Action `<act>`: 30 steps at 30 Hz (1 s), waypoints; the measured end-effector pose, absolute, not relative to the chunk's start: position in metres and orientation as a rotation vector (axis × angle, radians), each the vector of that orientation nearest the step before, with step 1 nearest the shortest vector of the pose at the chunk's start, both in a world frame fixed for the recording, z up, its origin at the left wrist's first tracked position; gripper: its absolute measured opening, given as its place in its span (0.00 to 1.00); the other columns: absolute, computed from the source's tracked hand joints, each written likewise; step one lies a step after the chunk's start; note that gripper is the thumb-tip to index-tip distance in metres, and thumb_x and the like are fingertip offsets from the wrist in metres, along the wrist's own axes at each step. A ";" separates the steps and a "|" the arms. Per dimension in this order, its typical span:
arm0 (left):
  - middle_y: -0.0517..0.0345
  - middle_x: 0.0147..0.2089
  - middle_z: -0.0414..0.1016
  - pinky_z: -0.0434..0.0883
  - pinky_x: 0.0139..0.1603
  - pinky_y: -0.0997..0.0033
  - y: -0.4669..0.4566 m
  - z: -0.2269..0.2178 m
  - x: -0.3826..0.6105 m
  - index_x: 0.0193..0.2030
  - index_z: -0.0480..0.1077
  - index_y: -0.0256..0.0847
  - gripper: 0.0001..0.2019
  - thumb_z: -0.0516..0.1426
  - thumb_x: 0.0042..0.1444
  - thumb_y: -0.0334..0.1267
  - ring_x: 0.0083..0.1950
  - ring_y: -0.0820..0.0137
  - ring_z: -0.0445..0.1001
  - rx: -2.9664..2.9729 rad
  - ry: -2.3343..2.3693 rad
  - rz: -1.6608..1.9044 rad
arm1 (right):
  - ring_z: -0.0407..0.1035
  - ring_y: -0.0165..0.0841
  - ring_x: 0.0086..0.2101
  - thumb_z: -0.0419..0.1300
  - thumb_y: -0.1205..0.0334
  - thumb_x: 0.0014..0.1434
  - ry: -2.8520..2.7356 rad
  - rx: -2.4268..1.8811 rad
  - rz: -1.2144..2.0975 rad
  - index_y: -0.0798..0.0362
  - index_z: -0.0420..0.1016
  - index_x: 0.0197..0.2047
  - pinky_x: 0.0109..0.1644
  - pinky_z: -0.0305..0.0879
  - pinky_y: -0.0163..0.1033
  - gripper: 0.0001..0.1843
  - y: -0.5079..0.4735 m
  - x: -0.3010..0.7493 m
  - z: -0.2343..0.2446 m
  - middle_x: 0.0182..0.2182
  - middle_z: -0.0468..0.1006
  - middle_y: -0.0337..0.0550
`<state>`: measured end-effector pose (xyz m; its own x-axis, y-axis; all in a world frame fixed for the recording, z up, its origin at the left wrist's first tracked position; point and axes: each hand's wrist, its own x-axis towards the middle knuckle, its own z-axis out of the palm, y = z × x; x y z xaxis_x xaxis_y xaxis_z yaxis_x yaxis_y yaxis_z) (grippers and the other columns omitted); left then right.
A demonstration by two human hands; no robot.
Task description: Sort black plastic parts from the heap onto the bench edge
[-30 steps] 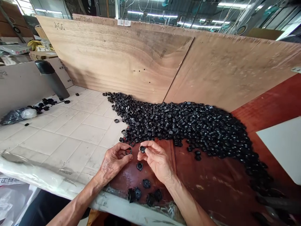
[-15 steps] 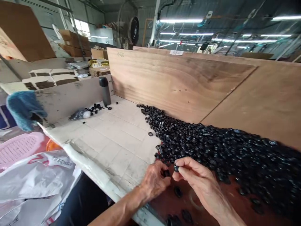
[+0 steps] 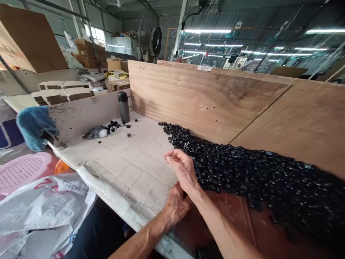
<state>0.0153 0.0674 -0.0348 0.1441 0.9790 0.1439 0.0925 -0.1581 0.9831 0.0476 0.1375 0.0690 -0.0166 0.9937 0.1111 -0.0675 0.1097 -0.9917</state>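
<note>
Black plastic fittings (image 3: 229,163) are heaped lengthwise along the plywood board (image 3: 188,90). Right hand (image 3: 183,169), fingers bunched, is held nearer both; left hand (image 3: 176,203) is curled farther from board. Grip in either can't be told.

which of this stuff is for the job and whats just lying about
Likely for the job:
- heap of black parts, beside the right hand
- table bearing them

Probably just lying about:
- bottle
- blue towel
- white bag
</note>
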 end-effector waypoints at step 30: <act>0.41 0.51 0.85 0.84 0.46 0.70 0.073 0.007 0.000 0.52 0.79 0.31 0.16 0.66 0.58 0.33 0.42 0.64 0.87 0.687 0.972 1.063 | 0.74 0.41 0.41 0.60 0.71 0.64 -1.830 -1.574 0.221 0.51 0.76 0.53 0.46 0.73 0.44 0.15 0.069 0.232 -0.032 0.45 0.75 0.50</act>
<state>0.0001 0.0729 0.0070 0.1650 0.9346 -0.3150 -0.3971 0.3553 0.8462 0.2324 0.0686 -0.0325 -0.0142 0.9195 0.3929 0.7995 0.2464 -0.5478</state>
